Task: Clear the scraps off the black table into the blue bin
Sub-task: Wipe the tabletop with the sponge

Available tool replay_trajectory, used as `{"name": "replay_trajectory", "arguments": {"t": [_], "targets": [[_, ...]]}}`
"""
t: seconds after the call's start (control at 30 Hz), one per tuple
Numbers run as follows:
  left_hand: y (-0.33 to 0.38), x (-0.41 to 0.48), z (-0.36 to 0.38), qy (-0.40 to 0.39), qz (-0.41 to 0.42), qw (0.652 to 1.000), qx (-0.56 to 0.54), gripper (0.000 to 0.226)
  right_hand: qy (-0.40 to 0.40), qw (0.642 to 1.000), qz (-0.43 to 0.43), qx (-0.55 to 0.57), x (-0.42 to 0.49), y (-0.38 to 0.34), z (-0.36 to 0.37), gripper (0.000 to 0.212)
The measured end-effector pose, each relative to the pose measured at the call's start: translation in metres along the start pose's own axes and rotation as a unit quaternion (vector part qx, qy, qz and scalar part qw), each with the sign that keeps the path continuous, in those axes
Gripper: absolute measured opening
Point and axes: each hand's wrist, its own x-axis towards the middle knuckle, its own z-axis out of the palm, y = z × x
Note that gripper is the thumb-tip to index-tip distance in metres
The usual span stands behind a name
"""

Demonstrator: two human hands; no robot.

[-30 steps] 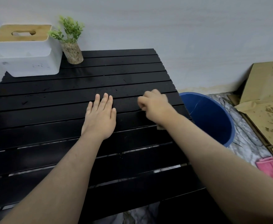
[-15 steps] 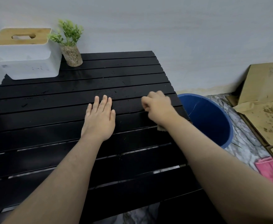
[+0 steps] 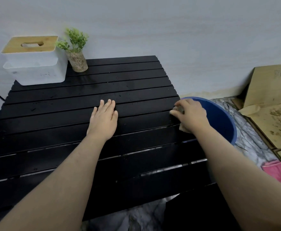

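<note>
The black slatted table fills the middle of the view. My left hand lies flat on its slats with straight fingers. At the table's right edge my right hand grips a small brownish cloth or sponge, part of which shows under the wrist. The blue bin stands on the floor right beside that edge, just behind and under my right hand. Only tiny specks show on the slats; no larger scraps are visible.
A white tissue box with a wooden lid and a small potted plant stand at the table's far left. Cardboard sheets lean at the right wall. A pink cloth lies on the marbled floor.
My right hand has slid to the right across the slats, from mid-table to the right edge beside the bin. My left hand has stayed flat in place.
</note>
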Motion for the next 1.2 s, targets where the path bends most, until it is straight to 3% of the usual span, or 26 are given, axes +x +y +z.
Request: {"name": "replay_trajectory", "arguments": {"t": [0.07, 0.2, 0.33, 0.4, 0.43, 0.5, 0.57, 0.63, 0.7, 0.8, 0.9, 0.97, 1.07, 1.1, 1.13, 1.2], "targets": [[-0.005, -0.013, -0.012, 0.029, 0.001, 0.999, -0.019, 0.047, 0.015, 1.0, -0.003, -0.018, -0.015, -0.001, 0.008, 0.053], [-0.036, -0.077, -0.025, 0.026, -0.027, 0.999, 0.029, 0.049, 0.054, 0.998, 0.02, -0.029, -0.026, -0.039, 0.021, 0.046], [-0.05, -0.12, -0.023, 0.01, -0.057, 0.998, 0.039, 0.051, 0.007, 0.976, -0.217, 0.031, -0.076, -0.138, 0.064, 0.042], [-0.048, -0.13, -0.022, 0.015, -0.048, 0.997, 0.051, 0.052, -0.016, 0.948, -0.313, 0.051, -0.097, -0.148, 0.065, 0.036], [-0.048, -0.134, -0.021, 0.011, -0.044, 0.997, 0.056, 0.053, 0.015, 0.943, -0.329, 0.048, -0.096, -0.135, 0.059, 0.033], [-0.047, -0.141, -0.018, -0.012, -0.036, 0.997, 0.065, 0.054, 0.068, 0.965, -0.253, 0.01, -0.085, -0.084, 0.038, 0.029], [-0.045, -0.147, -0.012, -0.03, -0.029, 0.997, 0.068, 0.055, 0.078, 0.992, -0.09, -0.029, -0.075, -0.025, 0.013, 0.03], [-0.043, -0.153, -0.007, -0.026, -0.027, 0.997, 0.065, 0.055, 0.087, 0.996, 0.008, -0.019, -0.073, 0.0, 0.004, 0.033], [-0.043, -0.155, -0.005, -0.013, -0.03, 0.997, 0.066, 0.055, 0.086, 0.996, -0.03, -0.013, -0.086, -0.034, 0.02, 0.037], [-0.044, -0.153, -0.004, -0.012, -0.031, 0.996, 0.077, 0.055, 0.056, 0.976, -0.206, 0.049, -0.134, -0.116, 0.061, 0.042], [-0.043, -0.153, -0.004, -0.012, -0.032, 0.996, 0.081, 0.054, 0.029, 0.955, -0.292, 0.041, -0.152, -0.107, 0.047, 0.048], [-0.042, -0.153, -0.004, -0.011, -0.032, 0.996, 0.083, 0.054, 0.06, 0.968, -0.241, -0.02, -0.14, -0.052, 0.023, 0.052], [-0.04, -0.153, -0.003, -0.009, -0.034, 0.996, 0.086, 0.054, 0.114, 0.993, -0.005, -0.015, -0.129, 0.018, -0.001, 0.031], [-0.04, -0.153, -0.003, -0.01, -0.034, 0.996, 0.086, 0.054, 0.129, 0.991, 0.025, -0.003, -0.134, 0.013, 0.001, 0.029], [-0.04, -0.152, -0.004, -0.012, -0.033, 0.996, 0.084, 0.053, 0.13, 0.991, 0.021, -0.001, -0.143, -0.008, 0.011, 0.031], [-0.041, -0.151, -0.007, -0.014, -0.033, 0.998, 0.055, 0.052, 0.12, 0.99, -0.07, 0.022, -0.17, -0.072, 0.037, 0.037]]}}
